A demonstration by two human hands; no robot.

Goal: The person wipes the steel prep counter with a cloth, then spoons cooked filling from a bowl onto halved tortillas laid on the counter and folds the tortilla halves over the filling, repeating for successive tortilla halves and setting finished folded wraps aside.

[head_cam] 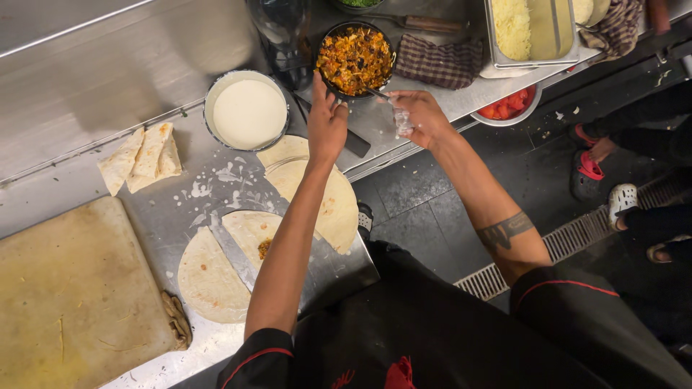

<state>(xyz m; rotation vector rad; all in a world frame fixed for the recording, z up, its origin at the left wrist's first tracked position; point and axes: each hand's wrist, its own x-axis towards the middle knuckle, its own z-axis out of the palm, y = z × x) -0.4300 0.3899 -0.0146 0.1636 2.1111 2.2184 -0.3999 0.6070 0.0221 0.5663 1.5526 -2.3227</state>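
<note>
Left hand (326,122) touching filling bowl (355,59), right hand (420,115) gripping spoon (377,94)

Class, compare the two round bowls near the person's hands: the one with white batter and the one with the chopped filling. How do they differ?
The batter bowl holds a smooth, pale liquid; the filling bowl holds chunky orange-brown pieces. The batter bowl is light-rimmed, the filling bowl dark. The left hand touches the filling bowl; the right hand holds a spoon at it; no hand touches the batter bowl. Both are round and stand upright on the steel counter.
</note>
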